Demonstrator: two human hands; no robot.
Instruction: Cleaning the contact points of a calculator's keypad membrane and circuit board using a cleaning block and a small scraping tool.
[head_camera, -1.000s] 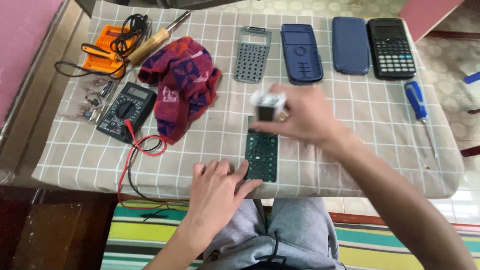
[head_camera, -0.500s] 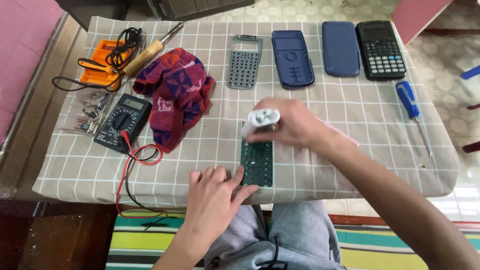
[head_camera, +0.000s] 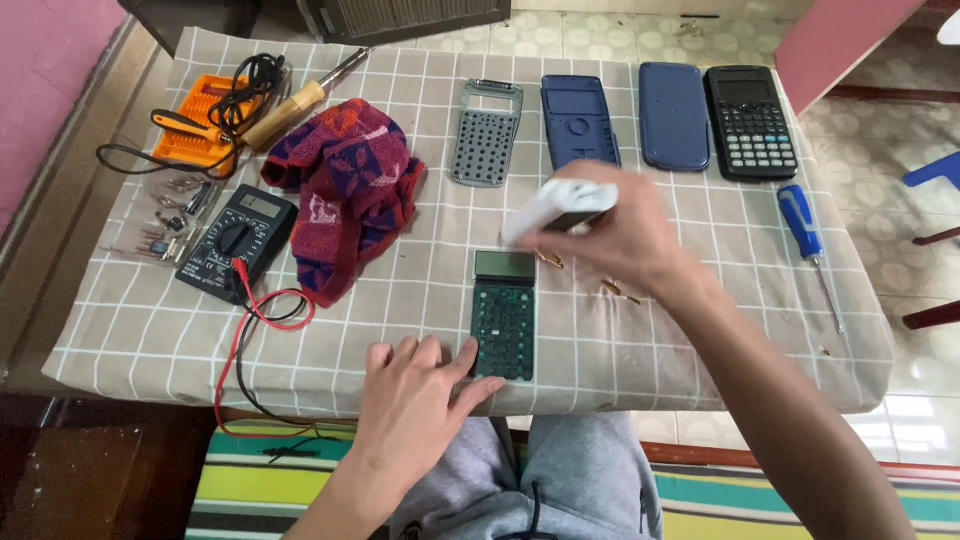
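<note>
A green calculator circuit board (head_camera: 503, 314) with its small screen lies flat near the table's front edge. My left hand (head_camera: 415, 385) rests flat on the cloth, fingertips touching the board's lower left corner. Just behind the board, above the table, my right hand (head_camera: 615, 230) grips a small white block-shaped object (head_camera: 556, 207), blurred. A grey keypad frame (head_camera: 485, 133) and a blue calculator back shell (head_camera: 578, 118) lie farther back.
A blue cover (head_camera: 673, 102) and a whole black calculator (head_camera: 750, 122) lie at the back right; a blue screwdriver (head_camera: 806, 240) lies to the right. A red patterned cloth (head_camera: 345, 190), a multimeter (head_camera: 238, 240) with leads, a soldering iron (head_camera: 295, 99) and small screws (head_camera: 612, 289) lie about.
My right hand has risen a little and moved back from above the board with the white object. My left hand has stayed at the board's corner.
</note>
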